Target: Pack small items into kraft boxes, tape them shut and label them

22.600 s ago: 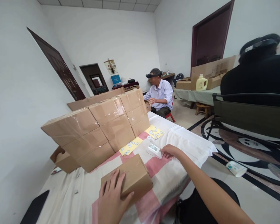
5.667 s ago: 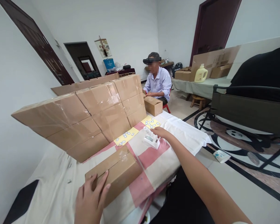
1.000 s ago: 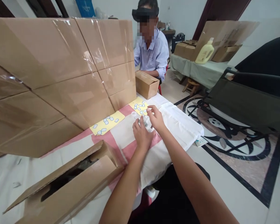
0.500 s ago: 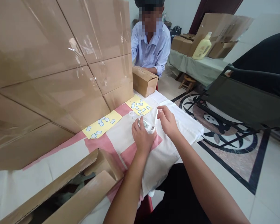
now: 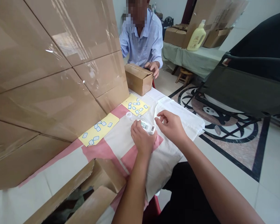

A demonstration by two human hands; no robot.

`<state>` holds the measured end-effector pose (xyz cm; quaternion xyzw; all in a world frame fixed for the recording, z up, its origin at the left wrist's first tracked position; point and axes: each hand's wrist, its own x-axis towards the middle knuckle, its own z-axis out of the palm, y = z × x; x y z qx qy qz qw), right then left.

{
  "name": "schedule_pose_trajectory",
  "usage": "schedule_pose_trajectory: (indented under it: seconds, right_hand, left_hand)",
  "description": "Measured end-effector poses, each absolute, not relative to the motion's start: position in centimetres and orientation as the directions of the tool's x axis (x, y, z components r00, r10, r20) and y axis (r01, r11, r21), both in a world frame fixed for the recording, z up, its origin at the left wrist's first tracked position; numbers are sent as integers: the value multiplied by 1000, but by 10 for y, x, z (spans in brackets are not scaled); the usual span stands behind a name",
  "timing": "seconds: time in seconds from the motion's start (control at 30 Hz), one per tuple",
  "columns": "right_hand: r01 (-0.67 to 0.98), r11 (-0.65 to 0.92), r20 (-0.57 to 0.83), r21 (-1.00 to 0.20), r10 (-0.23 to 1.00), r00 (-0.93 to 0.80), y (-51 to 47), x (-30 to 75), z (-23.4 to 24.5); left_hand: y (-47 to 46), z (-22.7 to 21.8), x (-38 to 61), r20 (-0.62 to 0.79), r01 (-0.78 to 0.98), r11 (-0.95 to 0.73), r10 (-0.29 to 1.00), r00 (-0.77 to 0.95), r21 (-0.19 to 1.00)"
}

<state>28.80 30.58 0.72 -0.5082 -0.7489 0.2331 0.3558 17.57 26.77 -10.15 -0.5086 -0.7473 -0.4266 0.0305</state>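
My left hand [image 5: 143,137] is wrapped around a small white device with a greenish-grey window [image 5: 146,125], held low over the table. The device's near end has a dark rectangular opening. My right hand [image 5: 171,124] hovers just to the right of it, fingers loosely bent and thumb apart, with nothing visible in them. A white ring [image 5: 129,115] lies beyond the left hand on the cloth. Yellow sheets carry several small blue-edged white labels: one sheet [image 5: 107,119] on the left, another sheet [image 5: 143,105] farther back.
Large taped cartons [image 5: 60,77] wall off the left side. An open cardboard box [image 5: 107,174] stands near front left. Across the pink-and-white cloth [image 5: 116,146], a co-worker [image 5: 142,40] sits behind a closed carton [image 5: 140,81]. A dark folding chair [image 5: 247,77] is at right.
My right hand has turned and its fingers have bent more, staying beside the white device. The co-worker's hand has come into view beside the carton. The camera view has shifted slightly.
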Motion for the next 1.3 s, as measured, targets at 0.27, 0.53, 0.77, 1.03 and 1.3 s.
schedule_pose_trajectory:
  seconds: [0.27, 0.53, 0.77, 1.03, 1.3]
  right_hand:
    - [743, 158, -138, -651, 937, -320, 314, 296, -9]
    - [777, 49, -290, -627, 911, -292, 328, 291, -11]
    - [673, 48, -267, -738, 895, -357, 323, 295, -8]
    - [692, 2, -307, -722, 895, -322, 326, 295, -24]
    - [548, 49, -201, -835, 900, -387, 316, 297, -15]
  left_hand:
    - [267, -102, 173, 466, 799, 121, 757, -458, 589]
    - [268, -101, 174, 462, 803, 135, 757, -461, 580]
    - [268, -99, 173, 459, 801, 129, 761, -458, 585]
    - [268, -98, 173, 464, 811, 131, 763, -450, 570]
    - [267, -96, 172, 455, 805, 137, 764, -457, 578]
